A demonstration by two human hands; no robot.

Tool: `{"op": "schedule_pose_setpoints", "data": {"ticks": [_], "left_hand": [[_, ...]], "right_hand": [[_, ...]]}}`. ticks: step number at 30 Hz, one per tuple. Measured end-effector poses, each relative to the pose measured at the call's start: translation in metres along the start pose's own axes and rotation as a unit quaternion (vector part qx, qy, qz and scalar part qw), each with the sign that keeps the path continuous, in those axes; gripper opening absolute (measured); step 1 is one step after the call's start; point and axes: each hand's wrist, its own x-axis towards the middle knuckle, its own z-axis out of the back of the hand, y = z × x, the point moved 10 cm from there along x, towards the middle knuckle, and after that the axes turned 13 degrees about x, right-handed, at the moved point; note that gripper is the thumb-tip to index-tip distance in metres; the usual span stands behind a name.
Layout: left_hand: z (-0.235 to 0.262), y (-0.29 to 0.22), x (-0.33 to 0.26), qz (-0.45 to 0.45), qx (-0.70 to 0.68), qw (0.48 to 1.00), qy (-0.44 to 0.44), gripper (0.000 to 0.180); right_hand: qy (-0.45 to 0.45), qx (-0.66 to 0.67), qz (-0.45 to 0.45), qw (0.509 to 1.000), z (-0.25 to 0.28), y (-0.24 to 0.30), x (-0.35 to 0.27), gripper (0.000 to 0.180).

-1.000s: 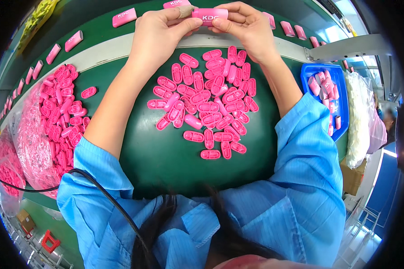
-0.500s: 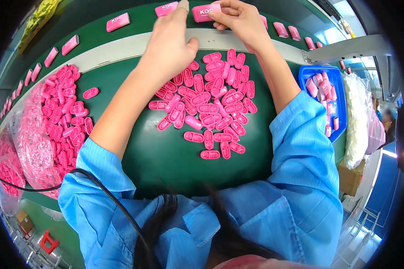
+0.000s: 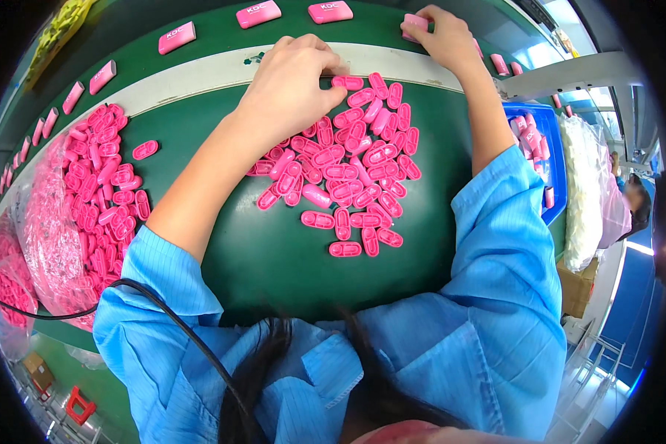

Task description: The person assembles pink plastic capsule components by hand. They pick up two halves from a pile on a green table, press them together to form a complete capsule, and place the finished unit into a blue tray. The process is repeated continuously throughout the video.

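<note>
My right hand [image 3: 451, 41] is at the far edge of the bench, closed with thumb and fingers on a pink printed case [image 3: 414, 27] over the green belt. At the far side of the loose pile, my left hand [image 3: 292, 81] has its fingers bent and its thumb apart from them. Right at its thumb and forefinger lies a pink end cap [image 3: 349, 83]; I cannot tell whether they touch it. The pile of pink oval caps [image 3: 342, 172] spreads over the green bench top [image 3: 274, 259], several showing their hollow ribbed side.
Several pink cases [image 3: 259, 13] stand spaced along the belt [image 3: 222, 33], behind a white rail [image 3: 200, 83]. More caps spill from a clear plastic bag [image 3: 48, 244] on the left. A blue tray [image 3: 555, 203] holds printed cases on the right. A black cable [image 3: 177, 325] crosses my left sleeve.
My right hand has moved right along the belt with a case. My left hand has come back from the belt to the pile's far edge, leaving the cases on the belt.
</note>
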Motion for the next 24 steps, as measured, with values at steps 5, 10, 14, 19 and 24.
{"op": "schedule_pose_setpoints", "data": {"ticks": [5,10,14,19,24], "left_hand": [[0.003,0.026,0.005,0.135,-0.144,0.98,0.034,0.028],[-0.016,0.063,0.007,0.182,-0.433,0.883,-0.005,0.034],[-0.016,0.069,0.005,0.216,-0.448,0.868,-0.012,0.036],[-0.019,0.053,0.003,0.213,-0.528,0.822,-0.008,0.042],[-0.02,0.054,0.005,0.194,-0.495,0.847,-0.02,0.043]], "right_hand": [[0.055,0.468,-0.055,0.88,-0.017,0.04,-0.018,0.024],[0.182,0.62,-0.046,0.761,-0.061,0.078,-0.04,0.024],[0.173,0.629,-0.046,0.757,-0.067,0.073,-0.043,0.028],[0.158,0.682,-0.041,0.713,-0.069,0.075,-0.045,0.023],[0.164,0.696,-0.058,0.697,-0.072,0.071,-0.045,0.023]]}}
